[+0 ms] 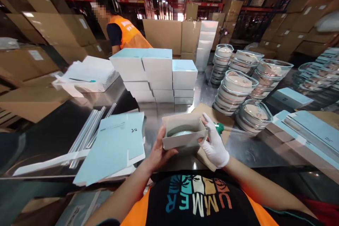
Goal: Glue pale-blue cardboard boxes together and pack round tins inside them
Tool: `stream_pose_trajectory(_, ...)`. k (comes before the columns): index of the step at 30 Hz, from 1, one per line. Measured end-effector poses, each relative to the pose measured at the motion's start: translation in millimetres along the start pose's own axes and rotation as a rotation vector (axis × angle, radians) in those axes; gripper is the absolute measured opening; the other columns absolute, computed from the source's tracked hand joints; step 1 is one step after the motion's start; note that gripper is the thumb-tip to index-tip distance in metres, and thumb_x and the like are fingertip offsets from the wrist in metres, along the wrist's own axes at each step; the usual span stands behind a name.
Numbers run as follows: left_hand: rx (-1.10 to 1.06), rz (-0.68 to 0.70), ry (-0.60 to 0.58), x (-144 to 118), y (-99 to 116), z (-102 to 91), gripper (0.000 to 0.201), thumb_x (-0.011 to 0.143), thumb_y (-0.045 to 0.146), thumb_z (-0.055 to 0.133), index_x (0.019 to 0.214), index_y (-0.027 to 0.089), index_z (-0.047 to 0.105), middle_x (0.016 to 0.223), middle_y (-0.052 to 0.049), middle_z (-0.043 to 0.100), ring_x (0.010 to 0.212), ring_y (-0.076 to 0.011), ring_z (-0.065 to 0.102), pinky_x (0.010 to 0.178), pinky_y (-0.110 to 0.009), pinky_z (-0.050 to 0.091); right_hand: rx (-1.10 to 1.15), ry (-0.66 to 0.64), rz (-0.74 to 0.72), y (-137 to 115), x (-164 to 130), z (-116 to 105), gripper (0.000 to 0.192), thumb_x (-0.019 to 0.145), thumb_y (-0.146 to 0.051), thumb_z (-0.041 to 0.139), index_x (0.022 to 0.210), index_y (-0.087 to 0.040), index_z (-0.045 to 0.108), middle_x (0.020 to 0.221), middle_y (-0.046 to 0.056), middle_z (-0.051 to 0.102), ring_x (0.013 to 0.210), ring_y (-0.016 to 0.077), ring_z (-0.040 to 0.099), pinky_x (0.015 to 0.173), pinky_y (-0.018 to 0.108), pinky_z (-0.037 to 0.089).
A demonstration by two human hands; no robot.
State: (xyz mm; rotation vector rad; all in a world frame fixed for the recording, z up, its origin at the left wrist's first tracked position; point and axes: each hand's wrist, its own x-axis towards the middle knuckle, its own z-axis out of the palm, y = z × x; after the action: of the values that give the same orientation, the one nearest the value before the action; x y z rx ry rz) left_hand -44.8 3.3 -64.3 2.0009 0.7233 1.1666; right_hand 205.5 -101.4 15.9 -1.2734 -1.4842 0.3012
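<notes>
A small open white box (184,133) is held up between two hands, just above the near edge of the shiny metal table (206,91). A round pale dish (182,132) is seen lying inside the box.

The left hand (159,150) is bare. It is bent up at the wrist and pressed against the left side of the box, with the thumb laid along the near left corner. Its other fingers are hidden behind the box, so it cannot be told how they are set. The left forearm is stretched in from the near left.

The right hand (214,143) is covered by a white glove. It is closed on the right side of the box, with the fingers pointed up along the wall and the thumb tucked near the bottom edge. The right forearm is stretched in from the near right.

A pile of flat light blue card sheets (116,144) is laid to the left of the hands. Stacks of closed white boxes (156,74) are set farther back in the middle. Stacks of clear round tubs (238,88) are set to the far right. A person in an orange vest (124,31) is seen at the far left, behind the boxes.
</notes>
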Motion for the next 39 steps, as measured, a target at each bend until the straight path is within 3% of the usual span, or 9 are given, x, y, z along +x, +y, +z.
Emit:
stream_pose_trajectory(4, -0.029, 0.126, 0.075, 20.1, 30.2, -0.8, 0.058, 0.095, 0.078, 0.060, 0.092, 0.024, 0.081, 0.087, -0.007, 0.078, 0.105, -0.0305, 0.071, 0.110, -0.051, 0.054, 0.285, 0.113, 0.185, -9.5, 14.0, 25.7, 0.070, 0.090, -0.081, 0.069, 0.128, -0.023, 0.077, 0.153, 0.018, 0.068, 0.147, 0.0392, 0.060, 0.125, 0.058, 0.047)
stream_pose_trajectory(8, -0.037, 0.084, 0.229, 25.2, 40.9, 3.9, 0.063, 0.094, 0.082, 0.058, 0.091, 0.025, 0.084, 0.080, -0.004, 0.078, 0.083, -0.0254, 0.071, 0.118, -0.055, 0.047, 0.352, 0.192, 0.192, -20.3, 24.6, 29.1, 0.083, 0.079, -0.090, 0.072, 0.127, -0.023, 0.075, 0.150, 0.019, 0.069, 0.143, 0.0382, 0.063, 0.122, 0.058, 0.049)
stream_pose_trajectory(13, -0.095, 0.097, 0.195, 25.3, 45.0, 3.6, 0.061, 0.090, 0.083, 0.062, 0.087, 0.026, 0.084, 0.074, -0.005, 0.074, 0.087, -0.0274, 0.070, 0.101, -0.050, 0.056, 0.202, 0.013, 0.124, -27.8, 20.7, 21.4, 0.087, 0.085, -0.096, 0.057, 0.124, -0.021, 0.076, 0.140, 0.017, 0.075, 0.131, 0.0356, 0.071, 0.112, 0.051, 0.058)
stream_pose_trajectory(17, -0.149, 0.046, 0.234, 24.5, 46.9, 8.6, 0.060, 0.093, 0.080, 0.061, 0.100, 0.023, 0.079, 0.093, -0.009, 0.075, 0.100, -0.0286, 0.070, 0.099, -0.045, 0.058, 0.115, -0.011, 0.260, -29.7, 21.5, 27.7, 0.049, 0.096, -0.071, 0.063, 0.098, -0.023, 0.074, 0.099, 0.008, 0.081, 0.093, 0.0270, 0.075, 0.087, 0.042, 0.064)
stream_pose_trajectory(19, -0.214, 0.026, 0.338, 21.5, 43.4, 13.0, 0.063, 0.093, 0.078, 0.061, 0.124, 0.024, 0.073, 0.118, -0.012, 0.074, 0.112, -0.0290, 0.069, 0.101, -0.044, 0.057, 0.075, 0.146, 0.319, -26.9, 20.8, 37.2, 0.030, 0.092, -0.051, 0.069, 0.105, -0.024, 0.070, 0.102, 0.006, 0.079, 0.094, 0.0250, 0.073, 0.088, 0.039, 0.063)
stream_pose_trajectory(23, -0.161, 0.128, 0.302, 14.3, 30.0, 12.4, 0.061, 0.092, 0.073, 0.069, 0.129, 0.026, 0.073, 0.126, -0.013, 0.073, 0.129, -0.0319, 0.063, 0.113, -0.048, 0.051, 0.111, 0.315, 0.277, -16.9, 21.1, 45.5, 0.046, 0.082, -0.037, 0.067, 0.125, -0.025, 0.060, 0.127, 0.008, 0.073, 0.106, 0.0222, 0.072, 0.092, 0.037, 0.061)
stream_pose_trajectory(28, -0.055, 0.134, 0.175, 15.2, 21.4, -1.1, 0.059, 0.086, 0.075, 0.076, 0.117, 0.025, 0.081, 0.114, -0.012, 0.077, 0.123, -0.0332, 0.065, 0.114, -0.051, 0.050, -0.205, 0.098, 0.254, 4.9, 34.0, -3.6, 0.042, 0.095, -0.047, 0.061, 0.127, -0.021, 0.066, 0.124, 0.014, 0.074, 0.108, 0.0263, 0.072, 0.096, 0.042, 0.059)
stream_pose_trajectory(32, -0.037, 0.075, 0.157, 22.1, 21.5, -1.1, 0.065, 0.085, 0.082, 0.071, 0.116, 0.026, 0.081, 0.109, -0.011, 0.079, 0.126, -0.0346, 0.064, 0.118, -0.053, 0.047, -0.681, -0.134, 0.652, 37.9, 34.7, -49.6, 0.033, 0.079, -0.045, 0.081, 0.095, -0.017, 0.074, 0.108, 0.021, 0.077, 0.105, 0.0369, 0.074, 0.093, 0.047, 0.058)
stream_pose_trajectory(39, -0.096, 0.078, 0.206, 35.9, 16.1, 1.0, 0.070, 0.090, 0.084, 0.060, 0.121, 0.024, 0.076, 0.117, -0.014, 0.073, 0.132, -0.0353, 0.059, 0.117, -0.052, 0.046, -0.495, -0.103, 0.793, 63.6, 6.0, -61.5, 0.029, 0.065, -0.025, 0.075, 0.093, -0.018, 0.076, 0.074, 0.006, 0.074, 0.071, 0.0263, 0.071, 0.068, 0.036, 0.058)
